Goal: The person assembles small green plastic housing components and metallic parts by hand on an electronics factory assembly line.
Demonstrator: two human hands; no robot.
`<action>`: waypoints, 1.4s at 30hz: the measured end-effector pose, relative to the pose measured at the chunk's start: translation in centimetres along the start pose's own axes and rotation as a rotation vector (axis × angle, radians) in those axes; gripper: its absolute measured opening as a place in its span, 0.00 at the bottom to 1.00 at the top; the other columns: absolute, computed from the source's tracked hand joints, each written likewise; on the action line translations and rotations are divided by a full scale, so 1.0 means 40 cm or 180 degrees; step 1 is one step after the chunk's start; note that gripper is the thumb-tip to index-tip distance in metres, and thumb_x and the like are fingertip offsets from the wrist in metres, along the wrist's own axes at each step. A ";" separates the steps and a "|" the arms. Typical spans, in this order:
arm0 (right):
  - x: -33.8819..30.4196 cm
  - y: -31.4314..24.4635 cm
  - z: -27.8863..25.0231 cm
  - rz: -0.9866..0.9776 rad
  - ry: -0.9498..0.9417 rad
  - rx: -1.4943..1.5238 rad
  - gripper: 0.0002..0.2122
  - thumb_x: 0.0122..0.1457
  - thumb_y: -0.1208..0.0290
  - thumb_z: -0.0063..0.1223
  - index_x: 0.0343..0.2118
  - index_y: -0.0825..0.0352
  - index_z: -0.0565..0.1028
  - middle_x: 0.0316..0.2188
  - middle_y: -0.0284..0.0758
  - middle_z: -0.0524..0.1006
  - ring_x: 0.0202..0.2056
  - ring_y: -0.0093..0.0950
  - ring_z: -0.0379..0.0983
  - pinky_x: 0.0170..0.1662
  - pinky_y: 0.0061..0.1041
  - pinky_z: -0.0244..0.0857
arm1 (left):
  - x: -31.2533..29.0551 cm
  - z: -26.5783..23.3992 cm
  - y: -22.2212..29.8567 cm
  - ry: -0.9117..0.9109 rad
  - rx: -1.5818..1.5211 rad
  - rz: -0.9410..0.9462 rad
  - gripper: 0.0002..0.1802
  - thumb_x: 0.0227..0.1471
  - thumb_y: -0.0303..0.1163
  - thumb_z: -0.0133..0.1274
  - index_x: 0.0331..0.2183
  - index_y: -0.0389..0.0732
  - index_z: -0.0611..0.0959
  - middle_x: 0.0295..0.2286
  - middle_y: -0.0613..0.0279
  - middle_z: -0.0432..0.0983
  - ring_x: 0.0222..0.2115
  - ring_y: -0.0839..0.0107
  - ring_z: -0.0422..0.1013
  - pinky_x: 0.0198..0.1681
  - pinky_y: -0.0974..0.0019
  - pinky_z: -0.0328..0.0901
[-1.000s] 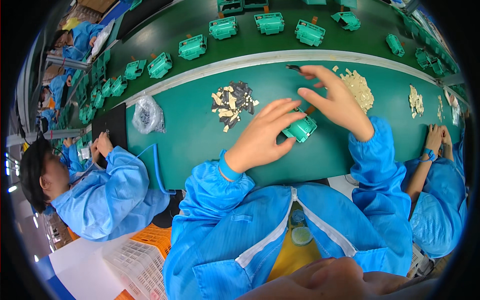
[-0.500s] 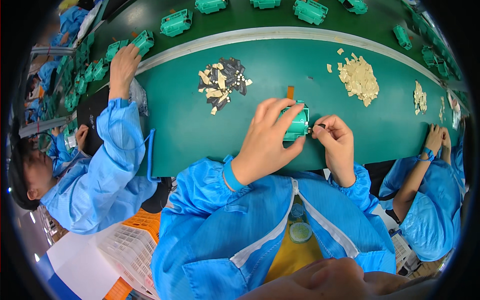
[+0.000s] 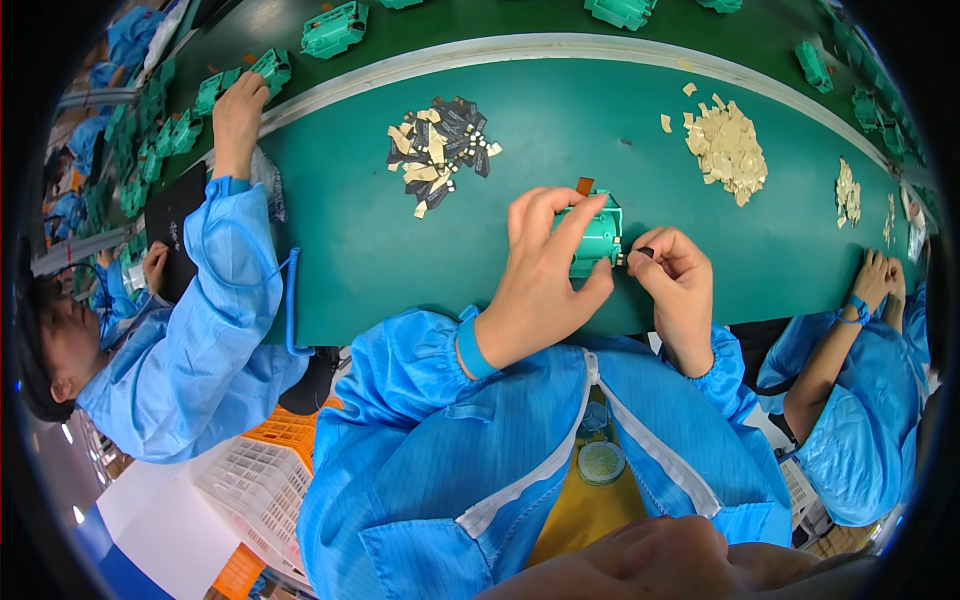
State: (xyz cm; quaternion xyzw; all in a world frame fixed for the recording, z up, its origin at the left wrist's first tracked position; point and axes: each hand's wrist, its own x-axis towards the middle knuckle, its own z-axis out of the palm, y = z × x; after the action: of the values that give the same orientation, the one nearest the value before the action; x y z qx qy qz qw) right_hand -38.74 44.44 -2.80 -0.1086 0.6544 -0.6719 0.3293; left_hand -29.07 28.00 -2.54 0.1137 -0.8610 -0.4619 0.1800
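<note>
My left hand (image 3: 550, 275) is wrapped over a small green plastic housing (image 3: 600, 238), fingers across its top and thumb along its near side. An orange-brown flat ribbon (image 3: 585, 185) sticks out from the housing's far side. Close to the housing's right end, my right hand (image 3: 680, 290) pinches a small black strip (image 3: 646, 252) between thumb and forefinger. A tiny pale bit shows between the strip and the housing; whether they touch, I cannot tell. Farther off to the left lies a heap of black and cream strips (image 3: 440, 150) on the green tabletop (image 3: 340, 260).
Cream pieces form a pile (image 3: 725, 150) at the far right, with a smaller pile (image 3: 847, 195) beyond. Behind a pale rail (image 3: 480, 52), more green housings (image 3: 335, 30) sit on a dark green surface. Co-workers' hands (image 3: 238, 115) (image 3: 875, 280) are at left and right.
The housings behind the rail have shifted left in view. My hands keep nearly the same hold, and the black strip stays by the housing's right end.
</note>
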 end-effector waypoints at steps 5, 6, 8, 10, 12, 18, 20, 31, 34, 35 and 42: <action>0.005 -0.008 0.003 0.0119 0.0035 -0.0209 0.06 0.61 0.82 0.59 0.29 0.68 0.73 0.28 0.23 0.74 0.27 0.09 0.63 0.31 0.13 0.58 | 0.000 -0.001 -0.004 -0.0047 -0.0053 0.0016 0.33 0.46 0.25 0.61 0.56 0.39 0.76 0.52 0.49 0.66 0.56 0.46 0.59 0.60 0.50 0.57; 0.006 -0.008 0.004 0.0120 0.0044 -0.0206 0.06 0.61 0.82 0.59 0.29 0.68 0.73 0.28 0.23 0.74 0.27 0.09 0.63 0.31 0.13 0.58 | 0.001 -0.001 -0.004 -0.0056 -0.0056 0.0018 0.33 0.46 0.25 0.61 0.56 0.39 0.76 0.52 0.49 0.66 0.56 0.46 0.59 0.60 0.50 0.57; 0.008 -0.009 0.006 0.0104 0.0060 -0.0268 0.06 0.60 0.82 0.59 0.29 0.67 0.73 0.28 0.23 0.73 0.27 0.09 0.62 0.30 0.13 0.57 | 0.003 -0.002 -0.002 -0.0067 -0.0047 -0.0004 0.33 0.47 0.25 0.62 0.56 0.39 0.75 0.52 0.49 0.66 0.56 0.46 0.59 0.60 0.50 0.57; 0.008 -0.011 0.009 0.0119 0.0070 -0.0241 0.06 0.59 0.82 0.59 0.29 0.67 0.73 0.28 0.23 0.73 0.27 0.09 0.62 0.30 0.13 0.57 | 0.001 0.000 -0.003 -0.0061 -0.0037 -0.0008 0.33 0.47 0.25 0.62 0.56 0.39 0.75 0.52 0.49 0.66 0.56 0.47 0.59 0.61 0.50 0.57; 0.007 -0.013 0.013 0.0136 0.0087 -0.0210 0.06 0.59 0.83 0.59 0.29 0.67 0.73 0.28 0.23 0.73 0.27 0.09 0.62 0.30 0.13 0.58 | 0.000 0.001 -0.003 -0.0065 -0.0030 -0.0012 0.33 0.47 0.25 0.62 0.56 0.39 0.75 0.52 0.50 0.66 0.56 0.47 0.59 0.61 0.50 0.57; 0.007 -0.018 0.017 0.0194 0.0132 -0.0187 0.07 0.59 0.83 0.59 0.29 0.68 0.72 0.28 0.23 0.73 0.27 0.09 0.63 0.30 0.13 0.58 | 0.000 0.000 -0.004 -0.0106 0.0086 -0.0049 0.33 0.46 0.25 0.64 0.56 0.39 0.76 0.51 0.52 0.66 0.56 0.49 0.59 0.60 0.52 0.58; 0.008 -0.016 0.013 0.0151 0.0071 -0.0284 0.07 0.58 0.83 0.60 0.29 0.67 0.72 0.28 0.23 0.73 0.27 0.09 0.63 0.30 0.13 0.58 | 0.001 0.000 -0.004 -0.0081 0.0085 -0.0045 0.34 0.45 0.24 0.64 0.56 0.40 0.76 0.51 0.53 0.66 0.56 0.50 0.59 0.60 0.53 0.58; 0.006 -0.057 0.002 -0.0041 0.0130 -0.1410 0.07 0.56 0.78 0.64 0.27 0.71 0.76 0.25 0.30 0.75 0.27 0.18 0.70 0.33 0.21 0.65 | 0.005 0.006 0.000 -0.0061 0.0156 -0.0072 0.33 0.44 0.23 0.65 0.54 0.39 0.74 0.50 0.50 0.65 0.55 0.47 0.59 0.58 0.50 0.59; 0.009 -0.063 -0.003 -0.0341 0.0093 -0.1771 0.07 0.56 0.76 0.65 0.28 0.72 0.78 0.26 0.33 0.76 0.27 0.22 0.71 0.33 0.23 0.67 | 0.006 0.006 0.001 -0.0048 0.0191 -0.0047 0.34 0.43 0.25 0.67 0.53 0.39 0.74 0.49 0.49 0.65 0.55 0.46 0.59 0.58 0.50 0.59; 0.010 -0.064 -0.005 -0.0509 0.0082 -0.1930 0.07 0.57 0.76 0.66 0.29 0.72 0.78 0.27 0.35 0.76 0.28 0.24 0.72 0.33 0.24 0.67 | 0.007 0.005 0.002 -0.0082 0.0212 -0.0073 0.35 0.43 0.27 0.68 0.54 0.40 0.75 0.50 0.49 0.65 0.55 0.48 0.59 0.59 0.51 0.59; 0.007 -0.061 -0.012 -0.0619 0.0030 -0.1942 0.05 0.57 0.77 0.65 0.33 0.73 0.81 0.31 0.36 0.77 0.29 0.25 0.74 0.35 0.24 0.69 | 0.010 -0.012 -0.002 -0.0244 0.0517 0.0086 0.41 0.37 0.29 0.74 0.54 0.39 0.74 0.49 0.48 0.66 0.54 0.47 0.60 0.57 0.51 0.61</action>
State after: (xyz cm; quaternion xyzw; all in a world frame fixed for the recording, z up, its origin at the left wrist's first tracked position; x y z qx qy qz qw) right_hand -39.96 44.51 -0.60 -0.2614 0.8138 -0.4734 0.2128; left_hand -29.23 27.47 -2.28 0.0986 -0.9033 -0.3922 0.1433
